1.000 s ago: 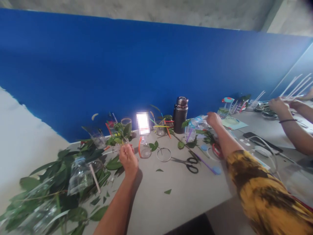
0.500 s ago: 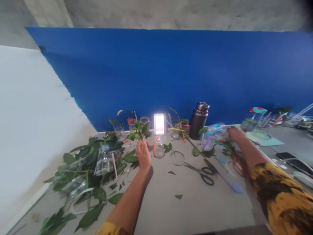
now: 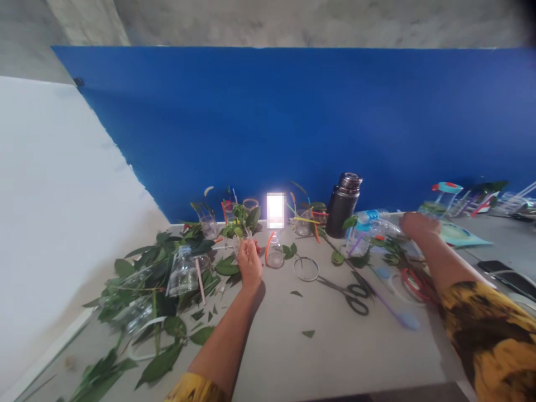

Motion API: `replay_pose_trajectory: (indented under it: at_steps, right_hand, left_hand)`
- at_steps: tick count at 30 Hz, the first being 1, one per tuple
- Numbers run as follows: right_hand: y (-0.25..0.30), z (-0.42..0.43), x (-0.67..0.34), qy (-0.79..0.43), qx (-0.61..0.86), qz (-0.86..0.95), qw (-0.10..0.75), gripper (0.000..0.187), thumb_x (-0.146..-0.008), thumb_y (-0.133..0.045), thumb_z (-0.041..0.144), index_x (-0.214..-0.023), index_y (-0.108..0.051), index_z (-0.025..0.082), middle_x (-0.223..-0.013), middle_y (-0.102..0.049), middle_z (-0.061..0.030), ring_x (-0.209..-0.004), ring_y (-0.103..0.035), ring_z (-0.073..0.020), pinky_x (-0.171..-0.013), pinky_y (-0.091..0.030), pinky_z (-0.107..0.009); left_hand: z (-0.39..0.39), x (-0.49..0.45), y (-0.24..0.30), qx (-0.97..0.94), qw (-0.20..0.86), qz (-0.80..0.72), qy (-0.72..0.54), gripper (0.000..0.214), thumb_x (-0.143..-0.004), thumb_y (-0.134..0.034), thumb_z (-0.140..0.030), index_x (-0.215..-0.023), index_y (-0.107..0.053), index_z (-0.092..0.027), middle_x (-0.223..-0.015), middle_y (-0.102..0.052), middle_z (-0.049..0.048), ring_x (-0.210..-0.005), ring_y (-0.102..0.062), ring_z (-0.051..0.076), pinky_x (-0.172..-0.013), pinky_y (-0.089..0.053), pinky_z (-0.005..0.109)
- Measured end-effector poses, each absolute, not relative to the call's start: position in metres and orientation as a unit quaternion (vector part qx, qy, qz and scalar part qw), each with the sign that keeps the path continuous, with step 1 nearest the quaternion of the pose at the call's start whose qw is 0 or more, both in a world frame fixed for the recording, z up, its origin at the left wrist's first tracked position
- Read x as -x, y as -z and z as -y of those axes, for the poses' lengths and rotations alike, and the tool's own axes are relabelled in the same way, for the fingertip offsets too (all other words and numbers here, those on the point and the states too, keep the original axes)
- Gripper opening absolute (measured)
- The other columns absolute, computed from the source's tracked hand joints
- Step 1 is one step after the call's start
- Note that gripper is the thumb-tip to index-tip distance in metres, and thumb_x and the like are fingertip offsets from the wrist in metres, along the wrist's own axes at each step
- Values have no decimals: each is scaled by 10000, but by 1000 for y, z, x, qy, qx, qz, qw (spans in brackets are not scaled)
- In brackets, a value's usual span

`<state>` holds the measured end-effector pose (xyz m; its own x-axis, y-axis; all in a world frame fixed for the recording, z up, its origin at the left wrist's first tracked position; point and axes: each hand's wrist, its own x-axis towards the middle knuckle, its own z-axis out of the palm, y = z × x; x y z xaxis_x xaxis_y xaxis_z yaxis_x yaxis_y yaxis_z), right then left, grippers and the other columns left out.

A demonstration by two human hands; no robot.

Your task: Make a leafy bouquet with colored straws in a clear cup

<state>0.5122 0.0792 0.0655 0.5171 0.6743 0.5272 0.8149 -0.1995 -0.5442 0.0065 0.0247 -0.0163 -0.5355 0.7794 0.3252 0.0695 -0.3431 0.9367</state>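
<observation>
Left hand (image 3: 250, 263) curled, fingertips out of sight, at the base of a glossy leafy sprig (image 3: 239, 224); cannot tell whether it pinches the stem. Right hand (image 3: 420, 225) lies knuckles-up, fingers hidden, on the far end of a ribbed clear plastic bottle (image 3: 374, 229), which lies on its side; grip unclear. Yellow-and-black mottled sleeve (image 3: 481, 335) on the right arm.

Grey table (image 3: 272, 352) strewn with cut pieces. Just right of the left hand, a round-bellied glass bottle (image 3: 275, 258) with an orange strip (image 3: 268, 248) against it. Nearer, a thin clear plastic ring (image 3: 306, 268) and steel scissors (image 3: 354, 296) with black looped handles. A purple stick with a blue disc end (image 3: 408, 320) lies beside a red ring (image 3: 414, 285). Left of the left arm, a heap of dark leathery leaves (image 3: 142, 279) tangles around a cut clear bottle (image 3: 183, 273). Behind, a dark metal flask (image 3: 342, 205) stands upright against a blue painted wall (image 3: 293, 123). A blurred glare (image 3: 275, 210) hides whatever stands behind the sprig.
</observation>
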Motion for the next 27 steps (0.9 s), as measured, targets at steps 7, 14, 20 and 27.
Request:
replay_pose_trajectory:
  at_steps: [7, 14, 20, 27]
  right_hand:
    - [-103, -56, -430, 65, 662, 594, 454, 362, -1016, -470, 306, -1076, -810, 198, -1075, -741, -166, -1013, -701, -280, -927, -543, -443]
    - [-54, -9, -279, 69, 513, 786, 339, 320, -1010, -576, 269, -1214, -816, 323, -1037, -786, -77, -993, -702, -252, -842, -562, -332]
    - [-15, -35, -243, -36, 414, 865, 283, 769, -792, -523, 34, -1546, -582, 170, -1506, -649, -169, -1367, -591, -329, -1195, -449, -547]
    - [8, -41, -223, -314, 425, 728, 437, 472, -903, -575, 325, -1344, -687, 198, -1246, -772, -133, -1099, -738, -279, -969, -596, -466]
  left_hand:
    - [-23, -11, 15, -400, 265, -518, -708, 319, -970, -597, -476, -800, -672, -218, -686, -619, 8, -662, -582, 167, -667, -466, 276]
    - [-22, -11, 12, -408, 266, -503, -714, 225, -957, -556, -353, -818, -664, -213, -682, -559, -12, -651, -545, 143, -637, -443, 247]
    - [-26, -7, 22, -466, 293, -510, -662, 341, -738, -669, -163, -1070, -680, -244, -1092, -701, 53, -1053, -667, 230, -943, -530, 358]
    - [-29, -8, 38, -535, 338, -466, -619, 563, -776, -612, -136, -1322, -573, -265, -1393, -615, 109, -1367, -564, 303, -1113, -487, 472]
